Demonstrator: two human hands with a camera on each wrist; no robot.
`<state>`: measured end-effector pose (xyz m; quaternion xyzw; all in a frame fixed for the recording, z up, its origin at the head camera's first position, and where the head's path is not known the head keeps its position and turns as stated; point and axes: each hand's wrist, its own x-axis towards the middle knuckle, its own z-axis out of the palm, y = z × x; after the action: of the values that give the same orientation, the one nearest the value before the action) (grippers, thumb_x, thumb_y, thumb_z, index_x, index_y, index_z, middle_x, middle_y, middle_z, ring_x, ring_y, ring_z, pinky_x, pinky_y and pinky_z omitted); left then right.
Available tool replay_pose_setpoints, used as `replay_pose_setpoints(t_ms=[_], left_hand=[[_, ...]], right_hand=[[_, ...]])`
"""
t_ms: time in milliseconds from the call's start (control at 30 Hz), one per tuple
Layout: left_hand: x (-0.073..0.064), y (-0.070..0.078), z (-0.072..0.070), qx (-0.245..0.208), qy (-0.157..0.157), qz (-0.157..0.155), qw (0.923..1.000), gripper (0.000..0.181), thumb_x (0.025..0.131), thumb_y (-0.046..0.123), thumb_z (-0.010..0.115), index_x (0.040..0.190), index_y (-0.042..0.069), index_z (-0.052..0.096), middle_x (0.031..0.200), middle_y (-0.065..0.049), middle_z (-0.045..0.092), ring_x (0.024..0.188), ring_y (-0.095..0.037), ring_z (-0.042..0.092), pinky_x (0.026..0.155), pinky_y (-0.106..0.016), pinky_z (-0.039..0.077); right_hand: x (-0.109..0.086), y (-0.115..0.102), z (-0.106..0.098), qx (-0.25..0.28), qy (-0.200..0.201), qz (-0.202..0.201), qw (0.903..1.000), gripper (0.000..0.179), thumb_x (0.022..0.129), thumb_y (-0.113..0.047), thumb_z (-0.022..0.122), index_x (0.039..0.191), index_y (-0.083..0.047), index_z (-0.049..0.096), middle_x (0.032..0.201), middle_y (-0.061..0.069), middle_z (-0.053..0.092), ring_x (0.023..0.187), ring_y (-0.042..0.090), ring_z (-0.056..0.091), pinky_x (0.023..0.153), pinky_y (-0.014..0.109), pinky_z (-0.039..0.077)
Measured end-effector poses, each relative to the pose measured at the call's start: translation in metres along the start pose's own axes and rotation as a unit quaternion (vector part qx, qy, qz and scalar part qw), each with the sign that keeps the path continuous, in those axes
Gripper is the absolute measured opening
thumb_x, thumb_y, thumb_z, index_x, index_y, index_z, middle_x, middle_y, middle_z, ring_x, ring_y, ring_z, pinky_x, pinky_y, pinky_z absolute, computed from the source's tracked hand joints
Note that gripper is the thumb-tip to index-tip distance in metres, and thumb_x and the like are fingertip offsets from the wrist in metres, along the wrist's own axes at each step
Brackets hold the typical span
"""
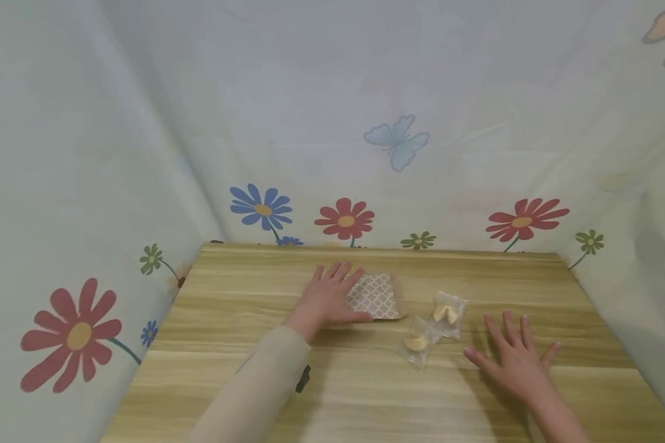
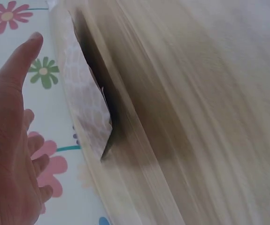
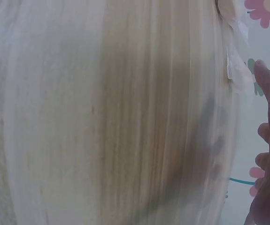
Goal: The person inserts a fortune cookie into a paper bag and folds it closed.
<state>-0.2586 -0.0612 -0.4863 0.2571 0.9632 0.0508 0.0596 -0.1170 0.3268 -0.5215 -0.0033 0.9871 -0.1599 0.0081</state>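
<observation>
My left hand [image 1: 328,299] is spread with straight fingers at the left side of a small brown paper bag [image 1: 379,296] with a white lattice pattern. The bag lies on the wooden table; in the left wrist view its patterned face [image 2: 85,96] slopes up from the surface, and the hand shows apart from it. To the bag's right lie two fortune cookies in clear wrappers, one farther back [image 1: 446,314] and one nearer me [image 1: 416,343]. Right of them, my right hand [image 1: 519,367] hovers with fingers spread, holding nothing, its shadow falling on the wood.
The wood-grain table [image 1: 227,369] meets a pale cloth backdrop [image 1: 310,123] printed with flowers and a butterfly along its back and sides. A small dark object [image 1: 303,379] shows beside my left sleeve [image 1: 260,387].
</observation>
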Motion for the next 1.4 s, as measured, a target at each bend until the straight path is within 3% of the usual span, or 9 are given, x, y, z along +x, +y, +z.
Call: replay_pose_setpoints(t_ms=[267,700,1400], left_hand=[[0.023,0.007,0.006,0.001,-0.016,0.011,0.9998,0.118,0.081,0.090,0.063,0.172,0.026,0.023,0.179,-0.008,0.018,0.164,-0.033,0.017,0.131,-0.059,0.011],[0.048,0.019,0.018,-0.004,-0.037,0.010,0.9992,0.128,0.075,0.089,0.070,0.173,0.025,0.019,0.178,-0.003,0.020,0.164,-0.028,0.020,0.131,-0.056,0.013],[0.057,0.022,0.025,-0.032,-0.058,0.001,0.9978,0.134,0.067,0.083,0.084,0.170,0.017,0.029,0.174,-0.005,0.033,0.159,-0.028,0.031,0.131,-0.052,0.017]], right_hand=[[0.001,0.004,0.004,-0.001,0.009,-0.002,1.0000,0.099,0.098,-0.073,0.057,0.168,-0.009,0.029,0.172,0.033,0.013,0.157,0.059,-0.005,0.098,0.093,-0.018],[0.000,0.004,0.001,0.002,0.014,0.005,0.9999,0.099,0.098,-0.073,0.059,0.168,-0.008,0.031,0.171,0.034,0.015,0.157,0.060,-0.002,0.099,0.093,-0.016],[0.001,0.006,0.004,0.006,0.002,0.011,0.9999,0.101,0.097,-0.074,0.058,0.168,-0.007,0.030,0.171,0.034,0.013,0.157,0.060,0.000,0.100,0.092,-0.016]])
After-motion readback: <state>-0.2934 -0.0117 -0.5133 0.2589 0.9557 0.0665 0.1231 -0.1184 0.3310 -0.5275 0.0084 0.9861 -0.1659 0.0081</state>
